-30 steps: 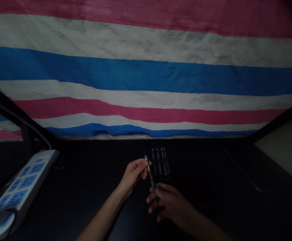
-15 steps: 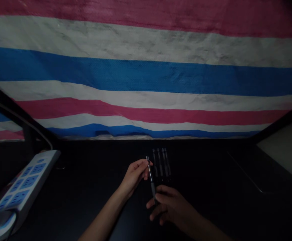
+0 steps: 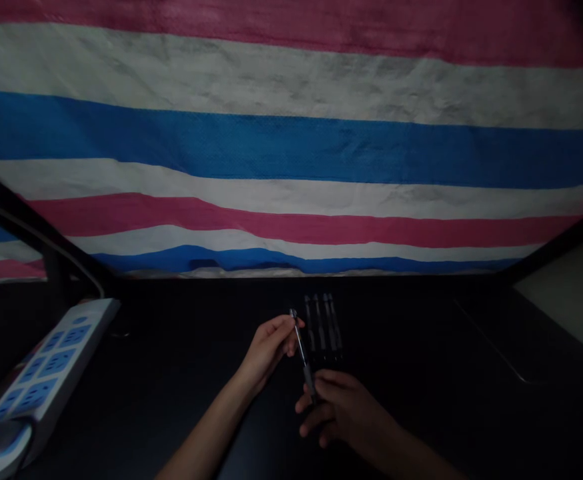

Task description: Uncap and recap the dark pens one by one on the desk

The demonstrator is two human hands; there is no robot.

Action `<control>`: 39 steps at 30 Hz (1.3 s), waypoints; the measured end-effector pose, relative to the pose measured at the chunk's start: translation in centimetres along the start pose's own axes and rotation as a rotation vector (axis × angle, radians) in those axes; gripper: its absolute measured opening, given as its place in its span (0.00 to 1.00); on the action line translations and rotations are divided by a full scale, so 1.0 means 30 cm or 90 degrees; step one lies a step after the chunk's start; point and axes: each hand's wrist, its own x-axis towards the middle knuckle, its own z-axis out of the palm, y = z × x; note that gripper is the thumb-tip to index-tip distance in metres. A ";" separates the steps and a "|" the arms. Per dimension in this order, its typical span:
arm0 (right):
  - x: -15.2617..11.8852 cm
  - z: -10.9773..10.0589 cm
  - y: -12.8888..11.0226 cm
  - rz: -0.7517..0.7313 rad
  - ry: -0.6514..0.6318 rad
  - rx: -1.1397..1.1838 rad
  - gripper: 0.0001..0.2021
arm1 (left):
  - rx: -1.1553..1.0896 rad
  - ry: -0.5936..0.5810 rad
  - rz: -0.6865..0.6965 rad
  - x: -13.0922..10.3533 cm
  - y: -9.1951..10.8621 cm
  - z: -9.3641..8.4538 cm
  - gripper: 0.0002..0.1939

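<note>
A slim pen (image 3: 301,349) with a clear barrel and a dark grip is held at a slant over the black table. Near its upper end, my left hand (image 3: 270,347) pinches it between thumb and fingers. Lower down, my right hand (image 3: 341,407) has thumb and fingers closed about the dark grip, other fingers loosely curled. Just beyond my hands, several similar pens (image 3: 322,327) lie side by side on the table, tips towards me. Dim light hides their finer details.
A white power strip (image 3: 54,373) with blue socket panels lies at the left, with a dark plug and cable at its near end. A striped red, white and blue sheet (image 3: 291,150) hangs behind the black table (image 3: 181,347). A dark flat panel (image 3: 536,340) lies at the right.
My right hand has shifted very slightly right at the grip end of the pen. The left hand keeps its pinch, and the row of pens stays in place.
</note>
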 end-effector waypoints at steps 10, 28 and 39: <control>-0.005 0.005 -0.004 0.007 -0.027 -0.035 0.19 | -0.009 -0.004 0.009 0.006 -0.007 -0.008 0.16; -0.002 -0.001 0.004 0.018 -0.086 -0.089 0.17 | -0.120 0.062 0.024 0.008 0.010 -0.012 0.15; -0.006 0.000 0.008 0.013 -0.104 -0.063 0.15 | -0.204 0.142 0.071 0.019 0.025 -0.034 0.14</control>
